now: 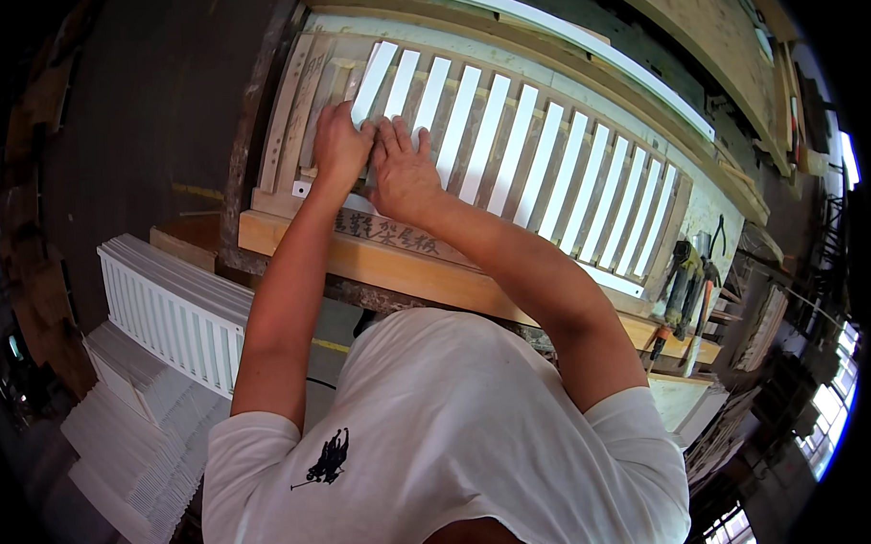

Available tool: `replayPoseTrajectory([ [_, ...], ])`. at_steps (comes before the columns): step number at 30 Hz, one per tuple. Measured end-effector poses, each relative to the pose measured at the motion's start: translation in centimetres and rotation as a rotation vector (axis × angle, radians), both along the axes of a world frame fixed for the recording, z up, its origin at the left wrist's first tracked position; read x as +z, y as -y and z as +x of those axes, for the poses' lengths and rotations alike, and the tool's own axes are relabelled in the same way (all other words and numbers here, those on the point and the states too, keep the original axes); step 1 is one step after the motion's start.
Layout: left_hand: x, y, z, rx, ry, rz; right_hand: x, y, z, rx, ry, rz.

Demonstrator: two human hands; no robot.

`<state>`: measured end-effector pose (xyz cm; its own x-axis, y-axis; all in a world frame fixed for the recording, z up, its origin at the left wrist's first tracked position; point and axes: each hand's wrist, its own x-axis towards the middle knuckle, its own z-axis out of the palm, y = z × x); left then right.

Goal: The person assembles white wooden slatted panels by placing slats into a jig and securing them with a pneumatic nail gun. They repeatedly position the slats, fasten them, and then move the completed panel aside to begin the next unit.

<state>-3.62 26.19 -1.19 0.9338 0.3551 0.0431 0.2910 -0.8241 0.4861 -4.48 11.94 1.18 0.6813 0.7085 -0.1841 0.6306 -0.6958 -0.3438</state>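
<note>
White slats (488, 136) lie in a slanted row inside a long wooden frame (286, 114) on the bench (397, 269), running from about eleven o'clock toward three o'clock in the head view. Both hands sit together at the row's near left end: the left hand (340, 141) presses down with fingers curled over the first slat (371, 78), and the right hand (403, 172) lies flat and spread just beside it, touching the next slats. Neither hand is closed around anything; they push rather than grip. The risk I see is a fingertip caught between a slat and the frame rail if the piece seats suddenly, or a thin slat bowing or snapping under uneven pressure. The slats further along look loose and could shift out of spacing if the frame is jolted. The bench's front edge runs close under the forearms, so there is little room toward the body. Tools (685, 282) crowd the bench end at three o'clock. At eight o'clock a finished white louvre panel (173, 315) stands beside stacked white slats (135, 446), leaving open room mainly across the frame's far side.
</note>
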Motion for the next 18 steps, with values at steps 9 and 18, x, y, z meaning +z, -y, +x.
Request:
replayPoseTrajectory([
  [9, 0.7, 0.1, -1.6, -0.07, -0.046, 0.03, 0.5, 0.8, -1.4, 0.092, -0.058, 0.007],
  [18, 1.0, -3.1, -1.1, -0.012, 0.032, 0.105, -0.4, 1.0, -1.9, 0.078, -0.029, 0.08],
])
